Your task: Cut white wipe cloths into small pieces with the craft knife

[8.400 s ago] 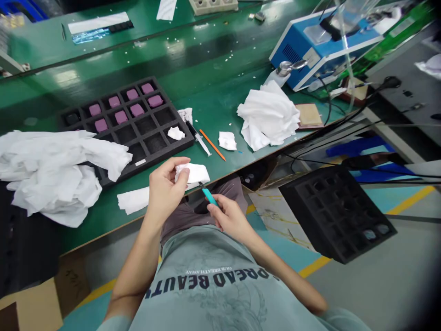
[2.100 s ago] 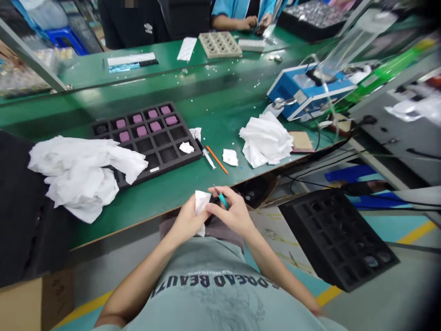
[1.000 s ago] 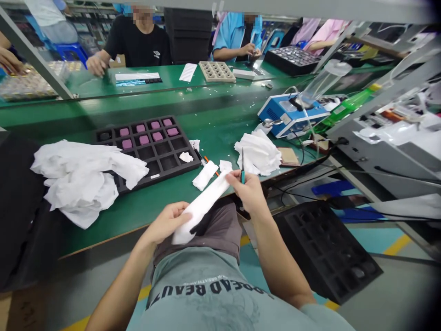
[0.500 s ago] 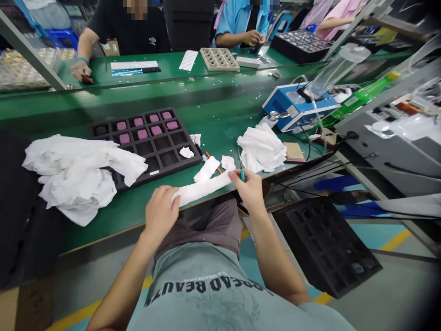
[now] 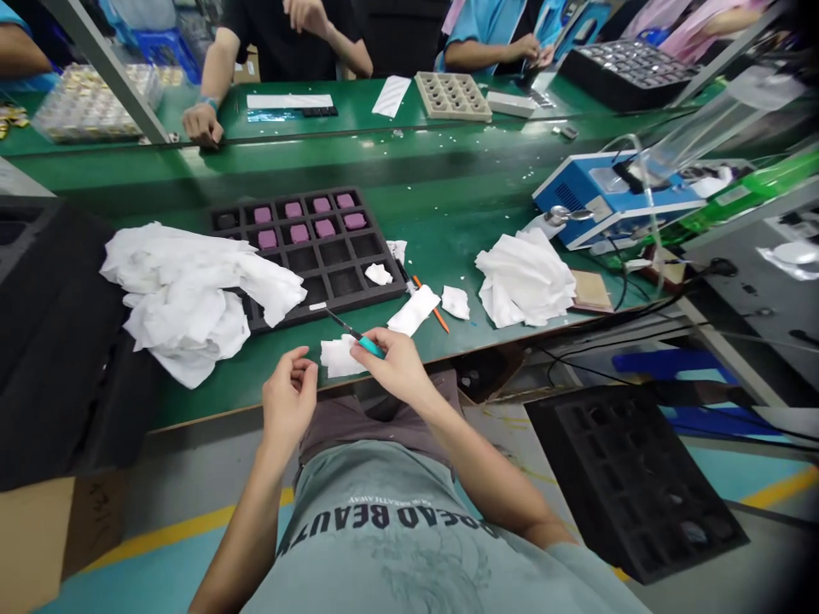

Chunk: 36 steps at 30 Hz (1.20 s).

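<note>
My right hand (image 5: 395,367) grips teal-handled tweezers (image 5: 351,331) whose tips point up-left toward a small white label on the black foam tray (image 5: 300,294). A folded white wipe (image 5: 339,356) lies on the green bench edge just under that hand. My left hand (image 5: 289,399) hovers beside it at the bench edge, fingers loosely curled with nothing in them. Several purple blocks (image 5: 300,220) sit in the tray's far cells. A small white scrap (image 5: 379,274) rests in one near cell.
A heap of white cloths (image 5: 192,294) covers the tray's left end; another heap (image 5: 525,277) lies right. A rolled wipe (image 5: 415,309), orange stick (image 5: 431,304) and syringe lie between. Blue machine (image 5: 607,196) at back right. Black tray (image 5: 630,477) on the floor. People work across the bench.
The long wipe stretched between both hands has been let go and lies folded on the bench. My right hand swung left, tweezers now pointing at the tray. My left hand is empty.
</note>
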Motion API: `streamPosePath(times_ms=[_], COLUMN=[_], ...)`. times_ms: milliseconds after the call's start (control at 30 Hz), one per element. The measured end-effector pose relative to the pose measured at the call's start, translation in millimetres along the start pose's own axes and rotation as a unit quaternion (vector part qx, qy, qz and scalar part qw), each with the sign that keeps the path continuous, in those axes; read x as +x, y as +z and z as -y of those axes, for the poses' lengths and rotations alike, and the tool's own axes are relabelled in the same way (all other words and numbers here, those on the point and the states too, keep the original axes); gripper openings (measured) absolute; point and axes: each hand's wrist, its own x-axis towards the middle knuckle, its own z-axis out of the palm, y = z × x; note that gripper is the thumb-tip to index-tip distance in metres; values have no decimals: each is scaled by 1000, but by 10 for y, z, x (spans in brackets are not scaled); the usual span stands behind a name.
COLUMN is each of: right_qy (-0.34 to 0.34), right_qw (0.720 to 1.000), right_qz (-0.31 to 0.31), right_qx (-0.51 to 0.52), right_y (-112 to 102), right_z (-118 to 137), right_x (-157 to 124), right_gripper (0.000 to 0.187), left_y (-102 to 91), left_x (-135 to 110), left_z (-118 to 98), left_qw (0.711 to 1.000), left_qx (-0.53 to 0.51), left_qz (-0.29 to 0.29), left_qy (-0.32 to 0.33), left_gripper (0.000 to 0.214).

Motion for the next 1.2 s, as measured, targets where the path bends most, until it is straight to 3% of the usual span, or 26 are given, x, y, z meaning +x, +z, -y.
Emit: streamPosePath(times_ms=[100,233,333,400,500,633,767,867,1033,1200], right_qy=[35,59,82,103,140,160,156,146,146,144], right_qw=[998,987,980,981,981,979,978,974,975,979], right_qz=[-15,-109,-150,-133,-71,11,85,119,85,26], right_qx=[45,97,101,100,117,127,108,126,144,143], right_y=[-102,-496,-733,-797,-763,-610,-438,-302,-176,-227], right_z=[-65,-210,-335,-406,-476,-483,-448,-441,-479,-553], right_x=[-63,-241,-478,-673,-958,-1194,-1183,-1030,-710,-597], right_gripper=[33,42,43,43,42,33,21,21,23,23], left_y=[18,124,251,323,360,305,301,342,305,190], left_x=[5,128,283,366,414,391,380,383,351,356], left_z=[-32,-220,-388,-455,-487,-560,-706,-783,-809,-597], left_qw=[1000,992,962,939,932,954,987,992,987,994], left_qx=[5,106,241,301,310,235,98,-13,-99,-39], left_qz=[2,-3,39,75,75,43,78,104,120,105], left_qy=[5,64,123,147,170,180,101,71,37,15], left_gripper=[36,36,38,33,20,15,15,17,22,23])
